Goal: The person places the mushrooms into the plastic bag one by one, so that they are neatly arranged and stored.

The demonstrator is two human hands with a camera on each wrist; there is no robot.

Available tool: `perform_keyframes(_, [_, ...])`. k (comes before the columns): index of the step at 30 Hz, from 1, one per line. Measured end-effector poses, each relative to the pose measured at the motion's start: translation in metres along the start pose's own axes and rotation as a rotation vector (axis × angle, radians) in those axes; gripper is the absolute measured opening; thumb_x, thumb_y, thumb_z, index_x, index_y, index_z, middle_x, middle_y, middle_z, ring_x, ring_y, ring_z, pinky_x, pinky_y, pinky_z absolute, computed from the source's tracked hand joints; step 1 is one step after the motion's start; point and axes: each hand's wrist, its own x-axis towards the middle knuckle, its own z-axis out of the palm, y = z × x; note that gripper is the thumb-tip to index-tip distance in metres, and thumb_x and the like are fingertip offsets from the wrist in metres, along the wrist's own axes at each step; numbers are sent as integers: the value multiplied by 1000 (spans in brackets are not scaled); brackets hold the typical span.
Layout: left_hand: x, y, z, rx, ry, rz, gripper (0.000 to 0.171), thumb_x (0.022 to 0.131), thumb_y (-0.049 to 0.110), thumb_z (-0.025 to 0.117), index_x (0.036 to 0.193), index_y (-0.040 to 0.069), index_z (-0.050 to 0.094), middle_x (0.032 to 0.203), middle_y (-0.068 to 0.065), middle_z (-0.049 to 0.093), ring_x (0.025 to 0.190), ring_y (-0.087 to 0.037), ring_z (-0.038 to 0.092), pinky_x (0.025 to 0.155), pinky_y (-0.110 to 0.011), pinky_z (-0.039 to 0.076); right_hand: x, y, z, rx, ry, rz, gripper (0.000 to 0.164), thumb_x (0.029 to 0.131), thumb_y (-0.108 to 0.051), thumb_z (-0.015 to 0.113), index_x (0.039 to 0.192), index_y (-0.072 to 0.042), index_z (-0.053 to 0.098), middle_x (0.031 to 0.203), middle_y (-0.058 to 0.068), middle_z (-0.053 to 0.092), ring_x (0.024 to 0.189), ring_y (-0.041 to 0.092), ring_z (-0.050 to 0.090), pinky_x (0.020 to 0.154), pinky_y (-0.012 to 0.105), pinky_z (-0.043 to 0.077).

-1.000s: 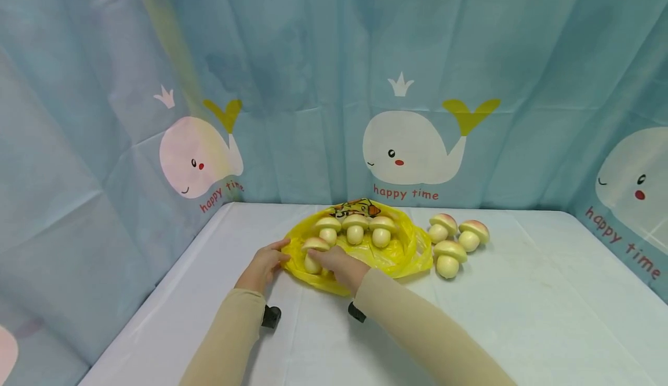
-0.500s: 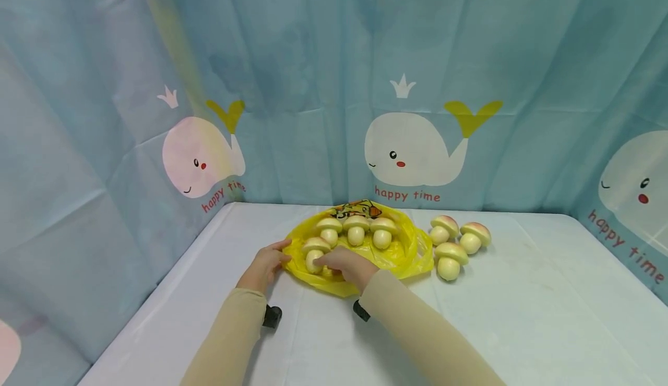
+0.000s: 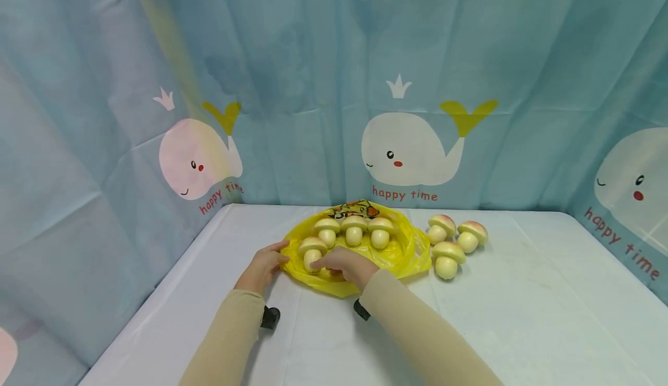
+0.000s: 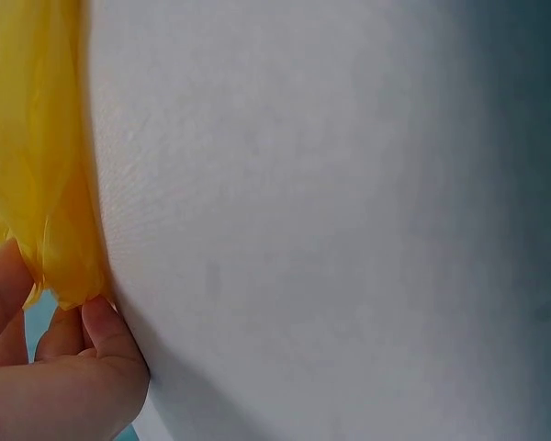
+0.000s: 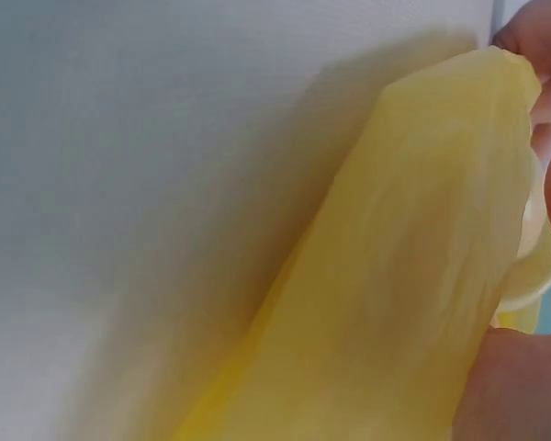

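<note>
A yellow plastic bag (image 3: pixel 365 255) lies spread on the table, its mouth facing me. Inside it, three toy mushrooms (image 3: pixel 354 230) with pale stems and pinkish-yellow caps stand in a row at the back. One more mushroom (image 3: pixel 312 251) stands upright nearer the front left. My left hand (image 3: pixel 263 265) pinches the bag's left edge, thumb and fingers meeting at the yellow film in the left wrist view. Reaching over the front rim, my right hand (image 3: pixel 347 263) has its fingertips right at the front mushroom's stem; the rest of its fingers are hidden.
Three further mushrooms (image 3: pixel 447 258) stand in a cluster on the white table (image 3: pixel 522 310), just right of the bag. A blue curtain (image 3: pixel 302 73) printed with whales rises behind the table and along both sides.
My right hand has slid off the front mushroom's cap and moved down and slightly right, beside the stem. That mushroom now stands more upright. The left hand stays at the bag's edge.
</note>
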Motion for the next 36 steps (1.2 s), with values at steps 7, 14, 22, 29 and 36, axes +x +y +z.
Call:
perform_keyframes(7, [-3,1,0,3,-3,8,54,92,-12,50,143,5,48,157,-17,25,131,-27,33,109,-37,31,3,5,1,22,5,-21,52,82,-22,78,121,3,54,108,15,59,100,26,51,94,42,41])
perform_keyframes(14, [-5,3,-1,2,-12,13,54,92,-12,49,143,4,47,157,-18,25,134,-29,32,112,-38,30,7,17,-1,65,60,-94,53,84,-18,76,126,3,51,106,11,55,91,23,52,77,34,46])
perform_keyframes(22, [-3,1,1,-1,-5,16,54,92,-12,49,143,4,47,157,-17,26,133,-29,34,111,-38,30,-7,27,-20,124,193,-138,41,89,-11,69,125,2,54,107,13,59,91,25,59,71,33,49])
perform_keyframes(29, [-2,1,1,-4,11,3,53,93,-12,49,143,5,48,156,-17,29,133,-29,34,111,-38,31,-25,35,-38,159,215,-212,40,90,-7,66,126,5,53,104,15,60,94,29,62,77,37,52])
perform_keyframes(36, [0,2,0,-1,-6,5,53,93,-12,49,143,5,48,157,-17,26,137,-29,32,112,-38,30,-42,45,-57,181,252,-273,37,91,-5,63,125,6,54,101,14,59,90,26,62,78,38,53])
